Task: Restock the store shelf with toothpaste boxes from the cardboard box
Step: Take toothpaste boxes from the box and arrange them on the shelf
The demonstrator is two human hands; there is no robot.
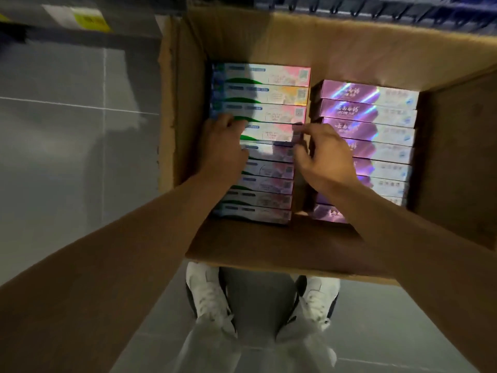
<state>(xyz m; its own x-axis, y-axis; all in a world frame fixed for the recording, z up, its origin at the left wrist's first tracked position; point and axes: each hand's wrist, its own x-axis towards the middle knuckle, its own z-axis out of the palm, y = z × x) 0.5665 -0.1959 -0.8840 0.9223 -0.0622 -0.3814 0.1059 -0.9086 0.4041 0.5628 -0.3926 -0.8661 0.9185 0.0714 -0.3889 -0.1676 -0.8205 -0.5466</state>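
Standing over the open cardboard box (242, 246) on the floor, the person curls the left hand (224, 145) and right hand (321, 154) around opposite ends of the white toothpaste boxes (259, 103), probably to lift several packed side-by-side together.

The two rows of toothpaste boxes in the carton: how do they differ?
The left row is white-pink with green swooshes; the right row is purple and holographic. The hands, left and right, work at the left row, not the right. Both lie flat, side by side, in the cardboard box.
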